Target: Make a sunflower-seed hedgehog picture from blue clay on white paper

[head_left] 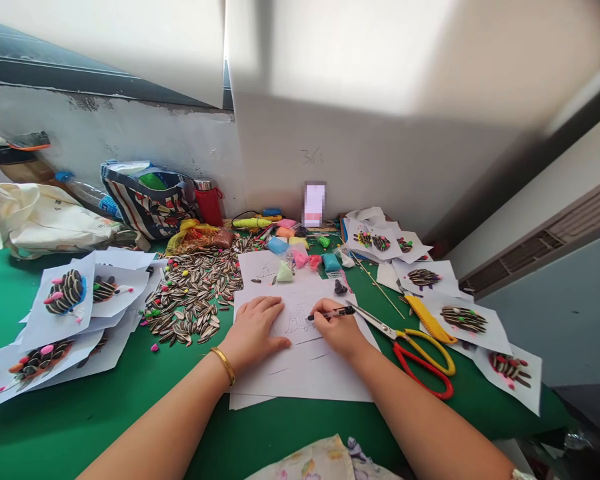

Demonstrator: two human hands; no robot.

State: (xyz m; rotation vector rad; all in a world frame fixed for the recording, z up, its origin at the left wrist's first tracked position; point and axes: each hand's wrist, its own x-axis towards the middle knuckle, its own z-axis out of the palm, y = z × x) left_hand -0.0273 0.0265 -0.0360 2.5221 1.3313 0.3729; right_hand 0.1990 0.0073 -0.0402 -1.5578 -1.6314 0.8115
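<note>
The right hand [336, 328] is pinching a pen [333, 313] tight, its tip touching the sheet of paper [300, 319] mid-table, while the left hand [254, 331] is lying flat, fingers spread, pinning that sheet. The sheet could be slipping over the loose papers beneath, smearing the line; the scissors [420, 353] are lying just beside the wrist.

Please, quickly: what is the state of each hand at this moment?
Left hand: open, palm down, pressing flat on the white paper.
Right hand: closed around a pen, its tip on the paper.
</note>
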